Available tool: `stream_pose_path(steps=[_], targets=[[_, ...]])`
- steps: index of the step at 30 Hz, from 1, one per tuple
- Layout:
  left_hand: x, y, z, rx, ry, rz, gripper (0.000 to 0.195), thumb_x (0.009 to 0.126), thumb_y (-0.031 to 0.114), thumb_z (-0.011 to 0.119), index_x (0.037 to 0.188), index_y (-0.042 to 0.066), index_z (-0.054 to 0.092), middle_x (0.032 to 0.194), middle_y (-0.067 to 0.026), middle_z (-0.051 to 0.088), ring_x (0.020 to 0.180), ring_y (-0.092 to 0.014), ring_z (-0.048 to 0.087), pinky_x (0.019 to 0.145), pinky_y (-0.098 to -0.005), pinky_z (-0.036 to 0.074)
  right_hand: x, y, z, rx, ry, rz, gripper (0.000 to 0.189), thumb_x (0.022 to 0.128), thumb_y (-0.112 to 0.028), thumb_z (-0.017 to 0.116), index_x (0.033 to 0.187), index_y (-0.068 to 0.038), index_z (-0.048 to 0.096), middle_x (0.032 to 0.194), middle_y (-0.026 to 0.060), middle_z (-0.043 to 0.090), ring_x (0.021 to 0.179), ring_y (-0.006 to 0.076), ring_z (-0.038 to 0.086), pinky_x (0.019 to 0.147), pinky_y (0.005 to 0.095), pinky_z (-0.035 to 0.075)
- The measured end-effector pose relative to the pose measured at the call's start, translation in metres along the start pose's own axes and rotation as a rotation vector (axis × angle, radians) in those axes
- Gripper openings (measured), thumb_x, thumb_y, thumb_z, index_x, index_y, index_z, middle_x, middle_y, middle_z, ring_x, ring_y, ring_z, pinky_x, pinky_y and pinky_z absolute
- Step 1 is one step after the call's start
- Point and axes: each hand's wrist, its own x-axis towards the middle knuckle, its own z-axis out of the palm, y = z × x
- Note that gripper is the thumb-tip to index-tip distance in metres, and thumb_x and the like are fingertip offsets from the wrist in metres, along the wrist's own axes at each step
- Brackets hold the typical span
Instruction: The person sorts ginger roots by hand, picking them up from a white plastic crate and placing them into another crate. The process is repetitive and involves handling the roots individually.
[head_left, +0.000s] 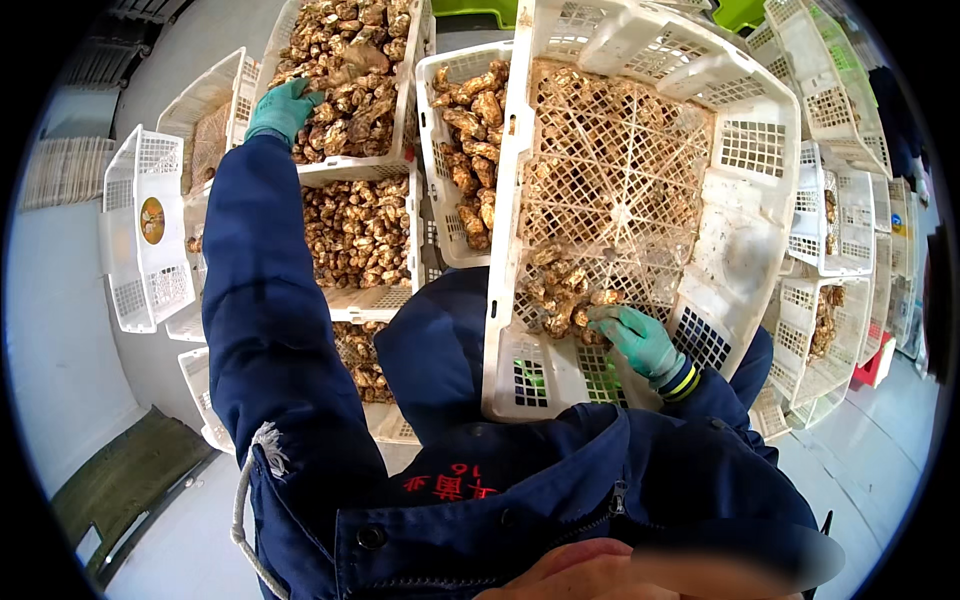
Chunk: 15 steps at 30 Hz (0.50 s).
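My left hand (283, 111), in a green work glove, reaches over the left rim of a white plastic crate (360, 163) heaped with brown mushrooms (352, 112). Its thumb and fingers are spread against the mushrooms, and no mushroom shows in its grip. A blurred brown shape (367, 57) lies over that heap. Across my lap rests a larger white crate (739, 247) with a lattice floor. Gloved in green too, my right hand (637, 343) touches a small pile of mushrooms (559, 289) in its near left corner. Whether those fingers grip one is hidden.
Between the heaped crate and the lap crate stands a narrower crate of larger mushrooms (480, 124). Below the heaped crate is another full of small mushrooms (360, 232). Stacked white crates (832, 210) line the right side, and a crate with a round sticker (152, 221) stands left.
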Motion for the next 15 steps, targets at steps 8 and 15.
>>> stream_pose_path(steps=[8,15], targets=[[0.006,0.050,0.081,0.482,-0.120,-0.088,0.043,0.091,0.052,0.055,0.112,0.016,0.064,0.116,-0.0123,0.066,0.109,-0.029,0.062,0.092,-0.0457,0.048,0.005,-0.010,0.001,-0.155,0.052,-0.113,0.023,0.095,-0.011,0.053,0.113,0.000,0.063,0.107,0.0119,0.065,0.096,0.0243,0.063,0.085,0.0305,0.050],[0.014,0.051,0.063,0.392,-0.242,-0.101,0.066,0.087,0.056,0.058,0.136,0.012,0.049,0.136,-0.0162,0.053,0.122,-0.034,0.053,0.102,-0.0463,0.043,0.008,-0.012,0.001,-0.284,0.068,-0.267,0.021,0.094,-0.008,0.054,0.111,0.001,0.062,0.107,0.0131,0.065,0.095,0.0262,0.064,0.083,0.0314,0.052]])
